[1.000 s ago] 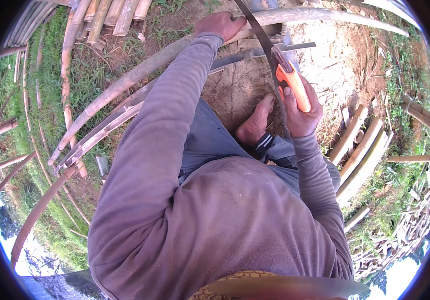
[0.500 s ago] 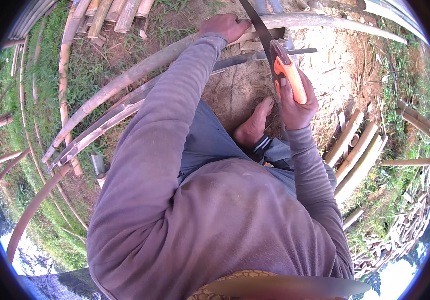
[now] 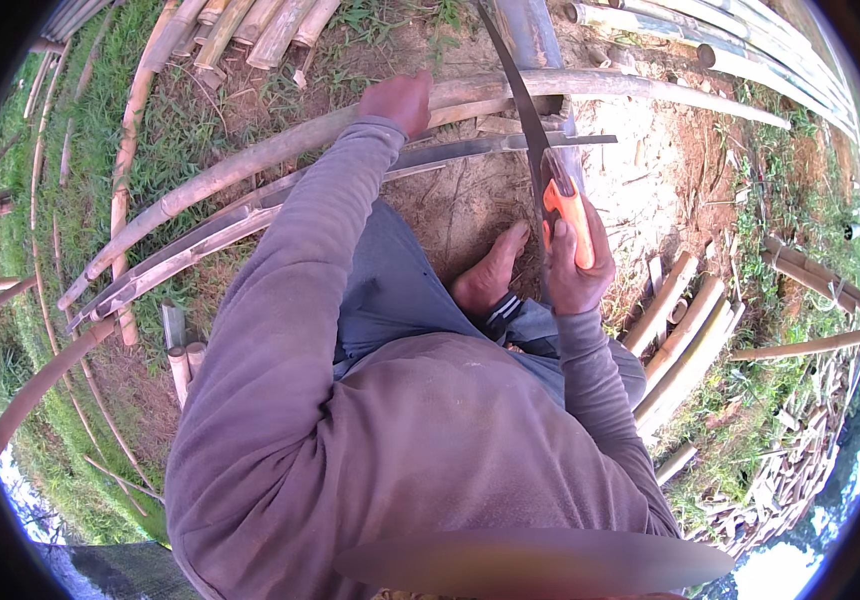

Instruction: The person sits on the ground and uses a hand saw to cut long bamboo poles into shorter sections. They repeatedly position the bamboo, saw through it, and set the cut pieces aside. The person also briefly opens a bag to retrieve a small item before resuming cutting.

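Note:
My right hand [image 3: 582, 268] is wrapped round the orange handle of a handsaw [image 3: 516, 85]. Its long dark blade slants up and away to the left, crossing a long bamboo pole [image 3: 270, 160]. Whether the teeth bite into the pole cannot be made out. To the left of the blade, my left hand [image 3: 397, 103] is closed over the same pole, its fingertips hidden. Nearer to me, split bamboo strips [image 3: 200, 243] run roughly alongside the pole. A greyish post or beam [image 3: 533, 40] lies beneath, beyond the blade.
Cut bamboo pieces [image 3: 280, 35] lie at the far left, and more bamboo lengths [image 3: 685, 335] sit by my right side. Long bamboo poles [image 3: 760, 75] are stacked at the far right. My bare foot [image 3: 485, 270] rests on the dirt below the blade.
My left hand has shifted left along the pole, away from the blade. My right hand has drawn the saw handle somewhat nearer to me. The whole view has tilted slightly.

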Motion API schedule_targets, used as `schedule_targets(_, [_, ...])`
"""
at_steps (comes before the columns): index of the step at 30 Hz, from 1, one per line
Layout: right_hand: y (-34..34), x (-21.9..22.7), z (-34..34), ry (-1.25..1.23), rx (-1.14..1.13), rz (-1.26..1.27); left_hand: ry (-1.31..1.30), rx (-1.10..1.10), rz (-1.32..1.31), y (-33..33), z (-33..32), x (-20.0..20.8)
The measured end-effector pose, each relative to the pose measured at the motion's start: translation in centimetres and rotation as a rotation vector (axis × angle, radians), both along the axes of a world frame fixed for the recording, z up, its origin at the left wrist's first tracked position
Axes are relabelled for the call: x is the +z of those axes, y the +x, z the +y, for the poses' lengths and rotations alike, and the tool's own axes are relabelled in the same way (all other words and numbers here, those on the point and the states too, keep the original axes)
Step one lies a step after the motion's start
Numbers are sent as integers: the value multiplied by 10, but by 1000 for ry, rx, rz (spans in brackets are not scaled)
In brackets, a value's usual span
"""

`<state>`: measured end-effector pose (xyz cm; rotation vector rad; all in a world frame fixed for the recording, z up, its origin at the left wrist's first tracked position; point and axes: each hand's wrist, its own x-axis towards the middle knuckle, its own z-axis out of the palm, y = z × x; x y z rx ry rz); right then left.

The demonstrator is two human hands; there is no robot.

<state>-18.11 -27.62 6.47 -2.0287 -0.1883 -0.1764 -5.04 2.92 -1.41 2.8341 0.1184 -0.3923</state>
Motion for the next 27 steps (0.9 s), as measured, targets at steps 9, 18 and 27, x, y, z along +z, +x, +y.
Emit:
schedule_targets(9, [0,7,4,103,-51,207,-42,-26,30,0,1,-2])
schedule_targets(18, [-38,22,-7,118,-31,100,-7,-6,50,8,9,-12])
schedule_targets(27, [42,2,29,137,-48,214,-55,-74,149,14,4,4])
